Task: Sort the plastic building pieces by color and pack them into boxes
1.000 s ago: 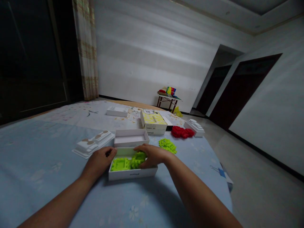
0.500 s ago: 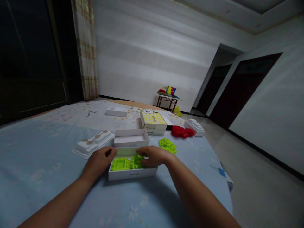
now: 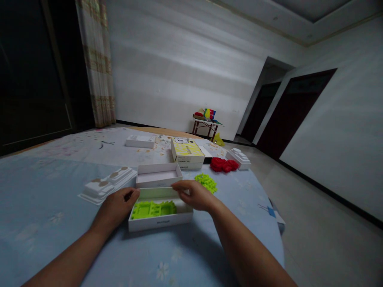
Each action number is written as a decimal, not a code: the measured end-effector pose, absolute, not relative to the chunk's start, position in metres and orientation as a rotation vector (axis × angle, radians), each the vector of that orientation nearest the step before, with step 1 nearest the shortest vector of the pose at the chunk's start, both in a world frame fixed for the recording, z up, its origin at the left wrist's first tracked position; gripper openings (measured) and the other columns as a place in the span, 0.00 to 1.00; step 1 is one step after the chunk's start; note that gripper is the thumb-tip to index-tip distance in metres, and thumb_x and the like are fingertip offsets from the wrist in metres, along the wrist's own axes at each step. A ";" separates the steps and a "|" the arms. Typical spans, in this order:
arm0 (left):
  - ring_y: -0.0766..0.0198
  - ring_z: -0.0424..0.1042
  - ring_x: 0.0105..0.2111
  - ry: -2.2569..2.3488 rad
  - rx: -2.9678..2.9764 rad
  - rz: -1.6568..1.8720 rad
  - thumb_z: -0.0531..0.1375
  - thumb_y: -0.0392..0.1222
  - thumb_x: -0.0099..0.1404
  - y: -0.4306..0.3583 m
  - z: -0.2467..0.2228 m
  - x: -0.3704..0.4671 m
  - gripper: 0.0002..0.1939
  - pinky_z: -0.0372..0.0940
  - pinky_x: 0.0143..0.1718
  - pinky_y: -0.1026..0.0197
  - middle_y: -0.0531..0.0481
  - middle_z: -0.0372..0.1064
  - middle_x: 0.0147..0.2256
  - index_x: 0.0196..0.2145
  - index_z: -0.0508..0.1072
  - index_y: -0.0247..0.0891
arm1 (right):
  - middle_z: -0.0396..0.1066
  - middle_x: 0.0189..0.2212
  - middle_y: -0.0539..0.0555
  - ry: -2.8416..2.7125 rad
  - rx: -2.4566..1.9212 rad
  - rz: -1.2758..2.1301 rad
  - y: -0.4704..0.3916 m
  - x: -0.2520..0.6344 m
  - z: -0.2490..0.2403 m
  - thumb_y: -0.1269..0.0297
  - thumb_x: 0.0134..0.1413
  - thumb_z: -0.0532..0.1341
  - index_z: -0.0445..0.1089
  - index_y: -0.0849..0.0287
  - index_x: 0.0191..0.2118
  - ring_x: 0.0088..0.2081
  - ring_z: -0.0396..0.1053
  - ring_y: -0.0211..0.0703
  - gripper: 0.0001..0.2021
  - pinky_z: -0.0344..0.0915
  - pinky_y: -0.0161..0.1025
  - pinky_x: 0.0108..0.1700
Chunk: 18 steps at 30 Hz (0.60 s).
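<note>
A white open box [image 3: 176, 219] sits on the table in front of me, with light green plastic pieces [image 3: 154, 209] lying in its left and middle part. My left hand [image 3: 117, 205] grips the box's back left corner, thumb and fingers pinched together. At the back right, my right hand [image 3: 194, 194] has its curled fingers closed on the box's rim. Right behind stands another white box [image 3: 159, 181], open and with nothing seen inside. A pile of light green pieces [image 3: 206, 182] rests just beyond my right hand.
White moulded trays lie at the left [image 3: 109, 184] and far right [image 3: 239, 158]. A yellow and white box [image 3: 188, 153] stands behind, beside red pieces [image 3: 224, 164]. Farther back left is a flat white box [image 3: 140, 141]. A blue clip [image 3: 271, 211] hangs at the right table edge.
My right hand has lifted off the green pieces and moved to the box's back rim. More of the green pieces shows. The view has shifted slightly, while my left hand stays at the corner.
</note>
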<state>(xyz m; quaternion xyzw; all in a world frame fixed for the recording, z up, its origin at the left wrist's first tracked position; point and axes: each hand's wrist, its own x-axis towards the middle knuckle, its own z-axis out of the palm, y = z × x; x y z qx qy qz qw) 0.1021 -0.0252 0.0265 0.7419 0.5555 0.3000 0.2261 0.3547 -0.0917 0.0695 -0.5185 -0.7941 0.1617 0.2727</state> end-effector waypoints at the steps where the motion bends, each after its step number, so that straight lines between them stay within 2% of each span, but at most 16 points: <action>1: 0.59 0.72 0.31 1.529 2.040 0.828 0.50 0.57 0.56 -0.025 0.026 0.102 0.22 0.61 0.31 0.64 0.48 0.76 0.32 0.33 0.75 0.39 | 0.72 0.44 0.52 -2.033 -1.414 0.381 -0.092 0.364 0.068 0.70 0.50 0.54 0.69 0.57 0.46 0.45 0.68 0.41 0.17 0.63 0.40 0.49; 4: 0.60 0.73 0.30 1.530 2.048 0.823 0.50 0.57 0.56 -0.024 0.025 0.101 0.22 0.62 0.29 0.65 0.49 0.76 0.31 0.33 0.75 0.39 | 0.73 0.41 0.54 -1.704 -1.555 0.231 -0.092 0.402 0.061 0.68 0.50 0.54 0.70 0.59 0.43 0.43 0.69 0.42 0.14 0.63 0.42 0.49; 9: 0.60 0.73 0.31 1.541 2.061 0.797 0.49 0.57 0.57 -0.022 0.022 0.100 0.23 0.62 0.30 0.65 0.50 0.76 0.32 0.34 0.75 0.39 | 0.70 0.44 0.57 -1.425 -1.781 0.065 -0.090 0.463 0.037 0.67 0.49 0.54 0.68 0.60 0.45 0.45 0.67 0.45 0.17 0.62 0.46 0.50; 14: 0.60 0.73 0.32 1.550 2.041 0.801 0.51 0.57 0.56 -0.018 0.021 0.099 0.21 0.63 0.31 0.65 0.50 0.76 0.32 0.34 0.75 0.40 | 0.68 0.46 0.59 -1.446 -1.883 0.022 -0.087 0.466 0.023 0.65 0.49 0.56 0.67 0.60 0.47 0.48 0.64 0.49 0.17 0.58 0.48 0.52; 18: 0.60 0.73 0.32 1.515 2.052 0.767 0.52 0.57 0.55 -0.015 0.019 0.098 0.21 0.64 0.32 0.65 0.50 0.76 0.32 0.34 0.75 0.40 | 0.68 0.47 0.56 -1.698 -1.847 0.108 -0.084 0.440 0.026 0.61 0.48 0.59 0.68 0.56 0.47 0.51 0.60 0.49 0.18 0.54 0.50 0.54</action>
